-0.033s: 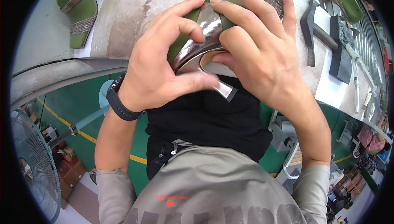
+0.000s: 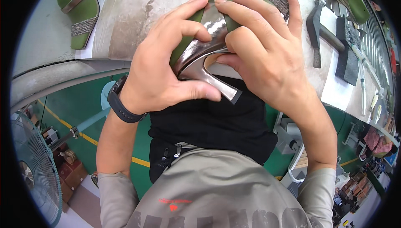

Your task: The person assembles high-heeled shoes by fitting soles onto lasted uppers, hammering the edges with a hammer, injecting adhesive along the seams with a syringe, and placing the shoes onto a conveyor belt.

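Between my two hands is a high-heeled sandal (image 2: 214,24) with a green insole, a shiny metallic strap and a glittery toe band. Its metallic heel (image 2: 215,85) points down toward me, ending in a dark tip. My left hand (image 2: 161,61) wraps the heel end, its fingertips on the upper edge and its thumb lying along the heel. My right hand (image 2: 267,48) grips the middle of the sandal, fingers over the top and thumb beneath the arch. The little finger reaches toward the glittery band. Part of the sandal is hidden behind my right fingers.
Another green sandal (image 2: 85,13) lies at the table's far left. To the right are a hammer (image 2: 330,38), a dark block (image 2: 347,54), thin tube-like tools (image 2: 363,75) and another green shoe (image 2: 355,6). A fan (image 2: 35,169) stands at lower left.
My left thumb has moved down slightly and now rests still against the heel. The raised right fingers have lowered onto the sandal.
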Available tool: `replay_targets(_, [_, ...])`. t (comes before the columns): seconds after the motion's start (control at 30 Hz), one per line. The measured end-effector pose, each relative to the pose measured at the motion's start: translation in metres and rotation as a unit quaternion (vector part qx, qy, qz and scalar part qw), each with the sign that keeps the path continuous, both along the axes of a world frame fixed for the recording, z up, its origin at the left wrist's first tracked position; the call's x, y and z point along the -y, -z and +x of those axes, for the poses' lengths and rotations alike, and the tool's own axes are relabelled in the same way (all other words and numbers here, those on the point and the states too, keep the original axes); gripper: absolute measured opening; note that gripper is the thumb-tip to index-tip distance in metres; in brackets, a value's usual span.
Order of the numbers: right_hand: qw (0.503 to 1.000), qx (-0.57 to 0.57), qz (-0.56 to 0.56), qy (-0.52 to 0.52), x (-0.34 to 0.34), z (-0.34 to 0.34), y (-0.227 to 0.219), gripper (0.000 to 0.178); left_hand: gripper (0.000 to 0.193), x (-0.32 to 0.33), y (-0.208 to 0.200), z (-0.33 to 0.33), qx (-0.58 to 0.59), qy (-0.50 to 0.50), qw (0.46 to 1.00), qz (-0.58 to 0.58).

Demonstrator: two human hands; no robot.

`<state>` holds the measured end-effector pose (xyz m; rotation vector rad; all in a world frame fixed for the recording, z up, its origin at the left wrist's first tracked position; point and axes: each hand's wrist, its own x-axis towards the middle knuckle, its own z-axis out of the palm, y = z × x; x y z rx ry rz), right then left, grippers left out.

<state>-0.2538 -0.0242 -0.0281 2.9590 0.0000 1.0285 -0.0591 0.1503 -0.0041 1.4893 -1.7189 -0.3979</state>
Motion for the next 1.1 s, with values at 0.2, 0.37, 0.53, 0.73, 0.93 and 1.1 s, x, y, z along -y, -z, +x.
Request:
replay_targets(0.2, [0.99,-0.097,0.086,0.047,-0.03,0.005,-0.049,0.035,0.073,-0.008,0.034,-0.005,0.173,-0.055,0.975,-0.13])
replay_targets(0.37, [0.99,-0.104,0.086,0.049,-0.03,0.005,-0.047,0.033,0.064,-0.003,0.037,-0.009,0.172,-0.062,0.97,-0.159])
replay_targets(0.53, [0.99,-0.112,0.072,0.052,-0.027,0.004,-0.054,0.031,0.06,-0.002,0.036,-0.014,0.157,-0.069,0.973,-0.156])
replay_targets(0.73, [0.988,-0.114,0.084,0.06,-0.025,0.006,-0.064,0.032,0.057,0.001,0.033,-0.023,0.135,-0.076,0.979,-0.135])
replay_targets(0.93, [0.891,-0.357,0.25,0.126,-0.003,0.024,-0.115,0.048,0.063,0.009,0.036,-0.033,0.108,-0.13,0.972,-0.163])
replay_targets(1.1, [0.989,-0.102,0.095,0.039,0.02,-0.024,-0.068,0.058,0.08,0.024,0.016,-0.035,0.066,-0.111,0.987,-0.098])
